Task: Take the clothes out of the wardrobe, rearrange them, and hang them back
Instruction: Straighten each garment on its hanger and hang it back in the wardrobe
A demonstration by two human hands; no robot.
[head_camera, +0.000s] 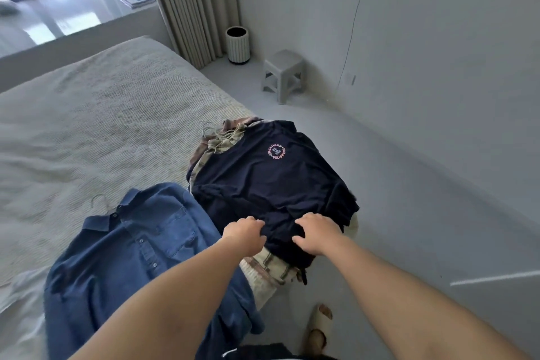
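A navy T-shirt (263,181) with a pink round logo lies on top of a pile of clothes at the bed's right edge. Under it show plaid and cream garments (271,267) and several hangers' hooks (209,130). My left hand (247,235) and my right hand (317,232) both pinch the navy T-shirt's near hem, fingers curled into the cloth. A blue denim shirt (140,257) on a wire hanger (100,202) lies flat on the bed to the left of the pile. No wardrobe is in view.
The bed (102,126) with a beige textured cover fills the left. On the grey floor to the right stand a grey plastic stool (282,74) and a white ribbed bin (238,45) by the curtain (193,3). My slippered foot (318,327) is below.
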